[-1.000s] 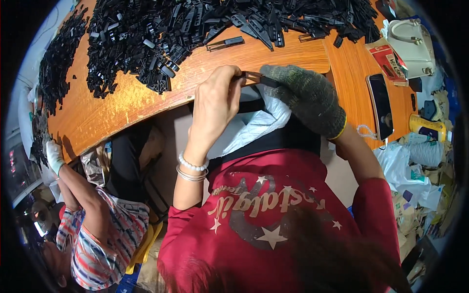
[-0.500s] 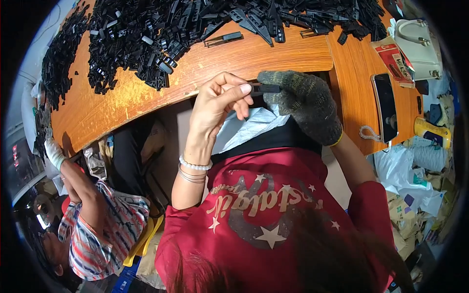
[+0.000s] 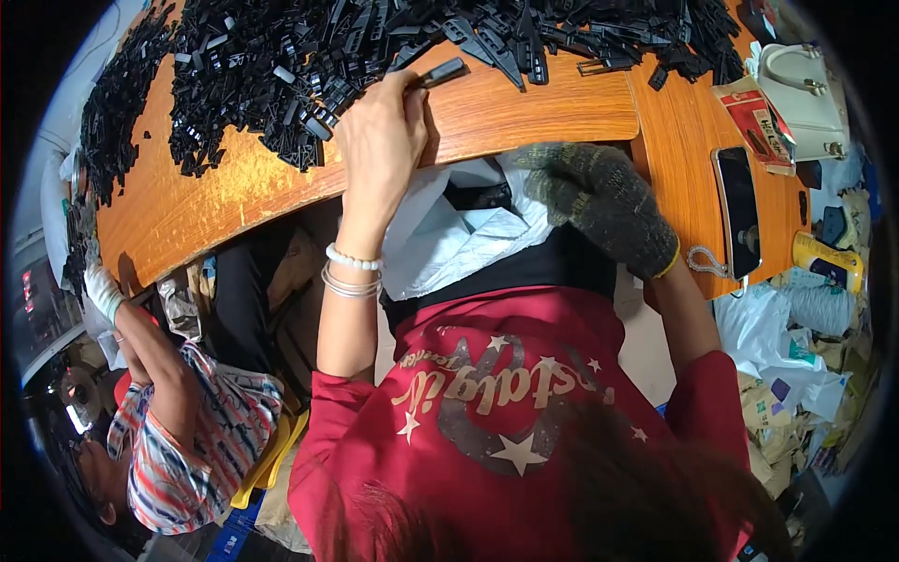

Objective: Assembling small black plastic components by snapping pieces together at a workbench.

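My bare left hand (image 3: 379,145) reaches over the table edge, its fingers closed around the left end of a slim black plastic part (image 3: 444,72). The fingertips are hidden behind the hand. My right hand (image 3: 604,201), in a dark knitted glove, is at the table edge above my lap, its fingers curled beside the white plastic bag (image 3: 421,248). Whatever may be between the gloved fingers is hidden. The bag lies open on my lap, with black pieces (image 3: 482,196) visible in its mouth.
A large heap of black plastic parts (image 3: 272,75) covers the far side of the wooden table (image 3: 534,117). To the right are a phone (image 3: 740,211), a red packet (image 3: 757,122) and a pale handbag (image 3: 805,98). On the left, a co-worker's gloved hand (image 3: 103,290) touches the table edge.
My left hand has moved from the right glove up and away to the black part on the table. The small black piece between my hands is gone from there. The bag's mouth now shows.
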